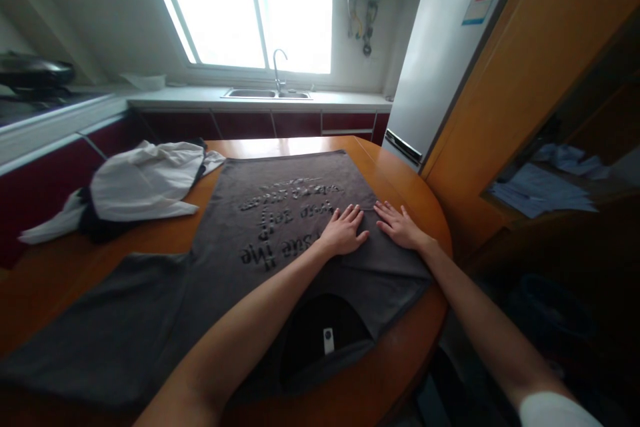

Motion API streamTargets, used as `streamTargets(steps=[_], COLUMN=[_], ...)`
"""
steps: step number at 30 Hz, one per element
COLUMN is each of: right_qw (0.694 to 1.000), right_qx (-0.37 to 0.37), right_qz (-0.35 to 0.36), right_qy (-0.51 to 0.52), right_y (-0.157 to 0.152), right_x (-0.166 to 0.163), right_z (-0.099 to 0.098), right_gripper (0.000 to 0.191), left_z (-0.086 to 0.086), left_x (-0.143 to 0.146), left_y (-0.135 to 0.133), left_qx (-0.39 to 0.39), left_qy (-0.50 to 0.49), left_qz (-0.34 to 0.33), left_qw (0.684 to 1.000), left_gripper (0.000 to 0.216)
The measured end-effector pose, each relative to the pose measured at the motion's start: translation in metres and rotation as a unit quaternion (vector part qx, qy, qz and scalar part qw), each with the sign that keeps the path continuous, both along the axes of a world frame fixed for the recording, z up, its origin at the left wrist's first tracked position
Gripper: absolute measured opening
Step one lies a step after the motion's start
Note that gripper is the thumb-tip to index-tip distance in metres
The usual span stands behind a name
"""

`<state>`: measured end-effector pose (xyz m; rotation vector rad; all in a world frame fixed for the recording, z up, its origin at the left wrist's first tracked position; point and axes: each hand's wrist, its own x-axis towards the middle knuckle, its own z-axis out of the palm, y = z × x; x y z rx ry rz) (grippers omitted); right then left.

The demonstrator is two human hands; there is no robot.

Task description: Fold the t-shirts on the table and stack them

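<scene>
- A kitchen is shown, with a round wooden surface (165, 230) in the foreground, on which a grey T-shirt (280, 213) is laid flat, print upward.
- The shirt's long axis is directed away from the person: the collar (320, 340) is set nearest the body, the hem farthest.
- One sleeve (100, 327) is spread out to the left, well apart from both hands.
- The right side of the shirt is seen turned inward as a flap (385, 267).
- The left hand (344, 232) and right hand (400, 225) are laid palm-down side by side on that flap's upper edge, fingers apart and flat, nothing being gripped; the left is nearer the print.
- A white and dark heap of clothing (145, 180) is left beyond, to the left.
- A sink (265, 93) is seen under the window.
</scene>
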<state>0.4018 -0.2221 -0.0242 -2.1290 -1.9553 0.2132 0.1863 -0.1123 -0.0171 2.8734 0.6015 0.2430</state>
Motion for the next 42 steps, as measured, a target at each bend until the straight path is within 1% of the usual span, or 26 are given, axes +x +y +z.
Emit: streamTargets(steps=[3, 6, 10, 13, 14, 16, 18, 20, 22, 23, 25, 27, 29, 31, 34, 36, 39, 42], right_qw=[1.0, 0.998, 0.992, 0.98, 0.978, 0.979, 0.988, 0.995, 0.997, 0.997, 0.993, 0.984, 0.971, 0.961, 0.955, 0.954, 0.953, 0.955], right_qx=[-0.002, 0.017, 0.07, 0.125, 0.139, 0.144, 0.118, 0.074, 0.045, 0.043, 0.066, 0.114, 0.161, 0.193, 0.205, 0.204, 0.199, 0.188], right_qz=[-0.024, -0.053, -0.094, -0.128, -0.128, -0.103, -0.058, -0.023, -0.012, -0.017, -0.044, -0.086, -0.123, -0.144, -0.155, -0.16, -0.166, -0.168], right_qy=[0.004, 0.018, 0.047, 0.082, 0.092, 0.097, 0.087, 0.07, 0.061, 0.064, 0.082, 0.107, 0.126, 0.139, 0.15, 0.153, 0.154, 0.155], right_y=[-0.002, -0.003, -0.003, -0.004, -0.004, -0.006, -0.007, -0.008, -0.007, -0.006, -0.005, -0.004, -0.004, -0.004, -0.003, -0.003, -0.003, -0.003], right_x=[0.001, 0.003, 0.01, 0.016, 0.017, 0.016, 0.013, 0.009, 0.006, 0.006, 0.009, 0.016, 0.023, 0.029, 0.033, 0.033, 0.033, 0.034], right_z=[0.0, -0.003, -0.009, -0.009, -0.007, -0.004, -0.001, 0.001, 0.0, 0.0, -0.003, -0.005, -0.008, -0.009, -0.011, -0.011, -0.012, -0.012], right_gripper=[0.064, 0.069, 0.074, 0.07, 0.068, 0.063, 0.059, 0.056, 0.055, 0.055, 0.056, 0.058, 0.06, 0.061, 0.061, 0.06, 0.059, 0.059], left_z=[0.002, 0.004, 0.005, 0.004, 0.004, 0.004, 0.004, 0.004, 0.003, 0.003, 0.002, 0.002, 0.005, 0.011, 0.022, 0.026, 0.024, 0.016], left_x=[-0.001, -0.001, -0.001, -0.001, -0.002, -0.002, -0.003, -0.002, -0.002, -0.001, -0.001, -0.001, -0.003, -0.004, -0.005, -0.005, -0.004, -0.004], left_y=[0.0, -0.001, -0.001, 0.0, 0.0, 0.001, 0.001, 0.001, 0.001, 0.001, 0.001, 0.001, 0.001, -0.003, -0.015, -0.026, -0.038, -0.042], left_qx=[0.0, -0.002, -0.007, -0.015, -0.018, -0.022, -0.023, -0.021, -0.018, -0.016, -0.016, -0.018, -0.014, 0.006, 0.047, 0.053, 0.036, 0.019], left_qy=[0.006, 0.006, 0.006, -0.004, -0.01, -0.022, -0.028, -0.024, -0.013, -0.009, -0.001, -0.002, -0.011, -0.031, -0.062, -0.066, -0.036, -0.001], left_qz=[-0.001, 0.0, 0.0, 0.002, 0.002, 0.003, 0.005, 0.006, 0.006, 0.006, 0.006, 0.005, 0.009, 0.008, -0.016, -0.057, -0.125, -0.147], left_qw=[1.0, 1.0, 1.0, 1.0, 1.0, 1.0, 0.999, 0.999, 1.0, 1.0, 1.0, 1.0, 1.0, 0.999, 0.997, 0.995, 0.991, 0.989], left_gripper=[0.072, 0.071, 0.071, 0.072, 0.073, 0.075, 0.075, 0.073, 0.072, 0.071, 0.071, 0.071, 0.071, 0.07, 0.066, 0.065, 0.064, 0.061])
